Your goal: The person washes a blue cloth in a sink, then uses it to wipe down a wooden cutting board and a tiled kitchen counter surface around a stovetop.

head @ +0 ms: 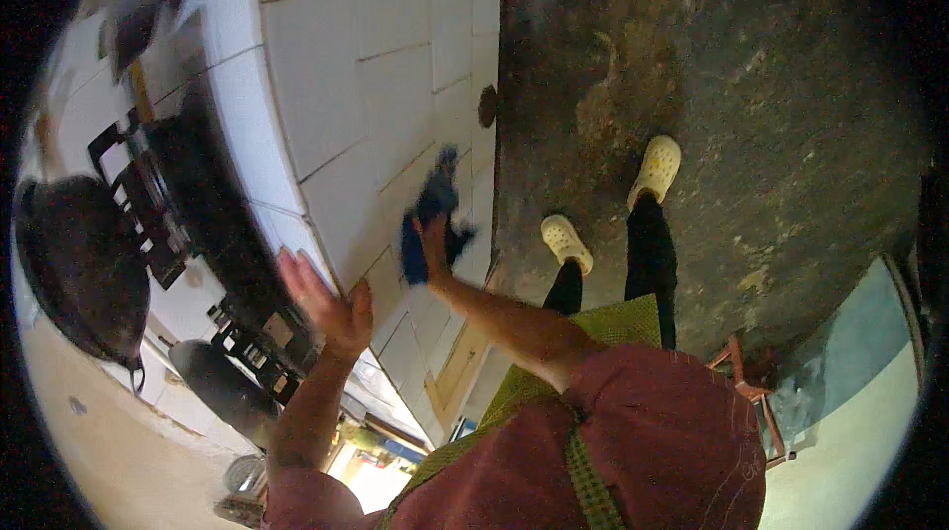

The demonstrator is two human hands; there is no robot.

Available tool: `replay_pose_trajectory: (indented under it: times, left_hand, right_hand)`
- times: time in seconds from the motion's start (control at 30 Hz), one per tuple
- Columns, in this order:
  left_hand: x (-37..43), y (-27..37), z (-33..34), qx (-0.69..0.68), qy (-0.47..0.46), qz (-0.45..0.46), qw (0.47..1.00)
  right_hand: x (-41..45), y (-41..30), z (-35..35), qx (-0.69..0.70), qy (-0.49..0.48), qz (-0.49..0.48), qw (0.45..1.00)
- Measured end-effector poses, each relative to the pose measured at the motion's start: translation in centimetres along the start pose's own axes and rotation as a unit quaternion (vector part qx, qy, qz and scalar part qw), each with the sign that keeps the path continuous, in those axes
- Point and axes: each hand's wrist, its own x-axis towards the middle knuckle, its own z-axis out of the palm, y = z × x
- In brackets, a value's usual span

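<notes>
My left hand [326,304] is at the white edge [274,226] of a tiled counter, fingers spread and thumb apart, with nothing in it; whether it touches the edge I cannot tell. To its right, my right hand [436,244] is on a dark blue cloth [430,204], in front of the white tiled face [337,107] of the counter. The cloth hangs bunched and is blurred by motion. My right fingers are partly lost in it, and the cloth appears gripped.
On the counter at the left stand a black stove [200,159], a large dark pan [85,263] and another dark round vessel [222,382]. My feet in pale clogs [656,166] stand on the dark floor [741,122]. A reddish-brown chair or stool frame [767,411] is at the lower right.
</notes>
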Motion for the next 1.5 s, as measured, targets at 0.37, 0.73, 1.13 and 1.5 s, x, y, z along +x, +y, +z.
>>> replay_pose_trajectory:
  times: [0.37,0.73,1.13,1.5]
  left_hand:
    - [-1.5,0.8,-0.2,-0.03,-0.07,0.006,0.997]
    - [-2.4,-1.0,-0.5,-0.038,-0.048,0.015,0.998]
    - [-3.5,-0.7,-0.4,-0.055,-0.028,0.026,0.998]
    - [-1.5,-1.0,-0.4,-0.031,0.038,0.008,0.999]
  right_hand:
    - [21.3,21.6,-8.6,0.163,0.108,0.181,0.964]
    - [7.1,2.5,-0.7,0.069,0.022,-0.054,0.996]
    - [41.9,4.8,-9.0,0.108,0.102,0.026,0.988]
    - [5.7,-8.7,1.4,0.002,0.059,-0.256,0.965]
